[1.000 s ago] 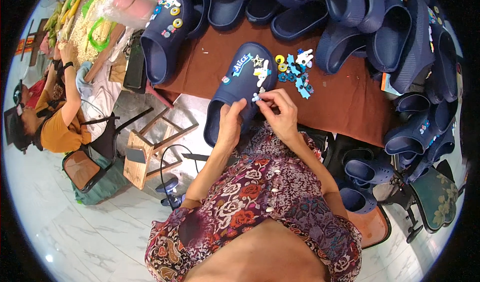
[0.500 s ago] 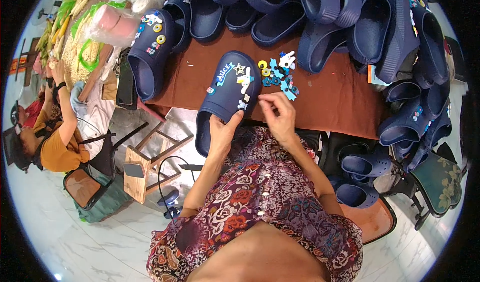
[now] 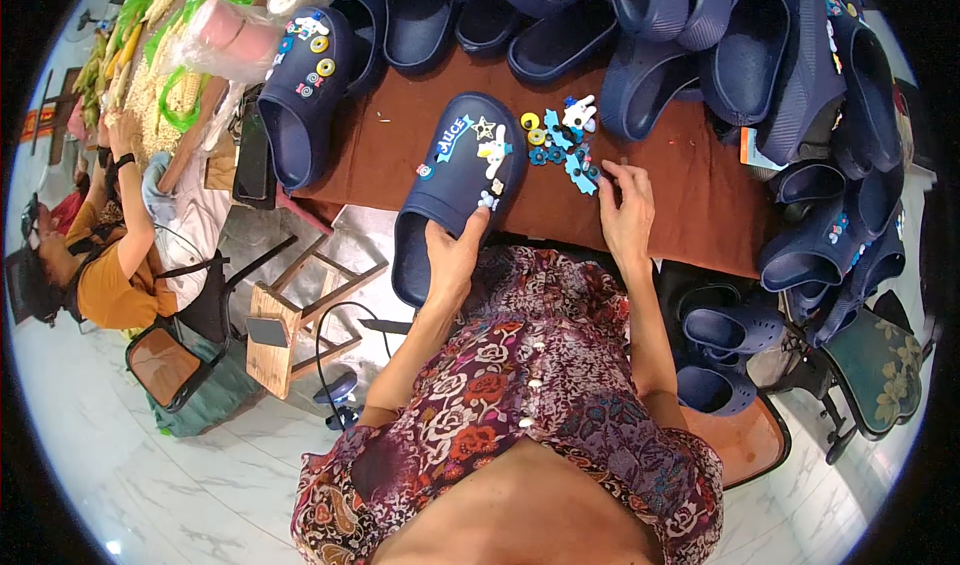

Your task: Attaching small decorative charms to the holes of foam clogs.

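At the near edge of the brown table [image 3: 690, 215], both my forearms come up from below, elbows bent, wrists close to the table edge. Left hand [image 3: 452, 257] grips the navy clog [image 3: 455, 190] at its heel end: thumb up on the top face, fingers wrapped under the side. Clog lies toe-away, heel overhanging the table edge toward me, charms stuck on its upper. Right hand [image 3: 627, 215] is off the clog, fingers loosely spread and curled, fingertips [image 3: 608, 173] touching the pile of loose shoe charms [image 3: 560, 135] just right of the clog toe. Can't tell if a charm is pinched between those fingers; hand reads as open, holding nothing I can confirm.

Around it: a second decorated navy clog [image 3: 300, 105] sits at the table's left end, well apart from my hands. Heap of plain navy clogs [image 3: 720, 55] along the far and right sides. Wooden stool [image 3: 300, 315] on the floor to my left. Another person in an orange top [image 3: 110, 285] sits further left.
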{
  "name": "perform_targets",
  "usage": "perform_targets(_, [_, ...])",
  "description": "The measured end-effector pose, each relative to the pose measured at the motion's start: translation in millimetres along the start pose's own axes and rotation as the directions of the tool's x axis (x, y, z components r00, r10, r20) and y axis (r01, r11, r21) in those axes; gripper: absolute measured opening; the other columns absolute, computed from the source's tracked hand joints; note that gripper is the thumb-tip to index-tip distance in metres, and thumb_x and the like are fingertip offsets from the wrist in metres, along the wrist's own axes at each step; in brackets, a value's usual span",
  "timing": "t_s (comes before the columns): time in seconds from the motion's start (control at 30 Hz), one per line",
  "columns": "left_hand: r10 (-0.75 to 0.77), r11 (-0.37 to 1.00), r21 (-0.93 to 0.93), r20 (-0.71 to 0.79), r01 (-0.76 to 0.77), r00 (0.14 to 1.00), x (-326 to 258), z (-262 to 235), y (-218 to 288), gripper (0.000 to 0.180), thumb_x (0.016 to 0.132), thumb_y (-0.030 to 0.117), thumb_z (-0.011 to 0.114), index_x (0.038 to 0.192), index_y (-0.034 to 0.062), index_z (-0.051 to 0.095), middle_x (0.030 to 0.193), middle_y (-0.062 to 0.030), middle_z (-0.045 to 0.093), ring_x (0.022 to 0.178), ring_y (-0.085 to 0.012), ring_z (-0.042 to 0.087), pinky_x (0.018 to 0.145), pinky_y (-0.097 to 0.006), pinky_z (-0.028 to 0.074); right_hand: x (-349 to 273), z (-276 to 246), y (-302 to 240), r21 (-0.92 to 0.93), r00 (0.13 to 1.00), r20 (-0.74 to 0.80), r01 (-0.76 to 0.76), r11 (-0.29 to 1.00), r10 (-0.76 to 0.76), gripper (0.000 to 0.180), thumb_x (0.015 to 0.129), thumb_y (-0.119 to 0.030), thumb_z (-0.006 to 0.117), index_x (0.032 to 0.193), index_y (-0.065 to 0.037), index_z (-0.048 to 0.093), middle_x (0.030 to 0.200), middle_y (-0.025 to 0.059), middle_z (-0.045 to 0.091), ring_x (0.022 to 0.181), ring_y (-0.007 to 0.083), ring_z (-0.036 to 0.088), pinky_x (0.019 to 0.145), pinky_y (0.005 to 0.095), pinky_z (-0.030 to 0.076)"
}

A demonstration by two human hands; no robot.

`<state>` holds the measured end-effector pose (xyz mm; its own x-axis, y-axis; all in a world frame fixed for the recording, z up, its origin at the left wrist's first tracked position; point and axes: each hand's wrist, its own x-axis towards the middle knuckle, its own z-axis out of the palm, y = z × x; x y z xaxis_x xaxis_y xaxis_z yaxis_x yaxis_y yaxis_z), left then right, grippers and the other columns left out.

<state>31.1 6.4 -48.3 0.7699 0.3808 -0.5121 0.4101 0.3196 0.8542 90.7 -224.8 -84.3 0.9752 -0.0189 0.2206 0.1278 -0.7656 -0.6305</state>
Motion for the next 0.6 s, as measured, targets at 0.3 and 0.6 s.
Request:
perform_targets(0.3, [0.034,0.999,-0.045,0.165,-0.027,0.986,-9.0,-15.2,12.1,0.05,0.078,0.008,0.066,0.123,-0.0085,0.052,0.116,-0.0106,0.061,0.106,-0.0183,0.057,0.097,-0.03,0.041,2.9,-3.5,-5.6,-0.045,0.999,0.029,-0.025,0.999,0.027,0.018,0.084,-0.013,0.068,0.099,-0.004,0.067,0.096,0.0103,0.061,0.093,0.0292,0.059,0.083,0.0383,0.047])
perform_targets(0.6, [0.059,0.998,-0.034,0.182,-0.054,0.982,-9.4,-20.2,3.8,0.032,0.085,0.003,0.062,0.116,-0.0061,0.057,0.111,-0.0077,0.063,0.1,-0.0129,0.058,0.092,-0.026,0.044,-10.9,-1.0,-60.7,0.407,1.0,0.026,-0.012,0.914,0.002,0.013,0.08,-0.003,0.071,0.091,-0.002,0.065,0.093,0.0106,0.065,0.082,0.022,0.065,0.073,0.031,0.051])
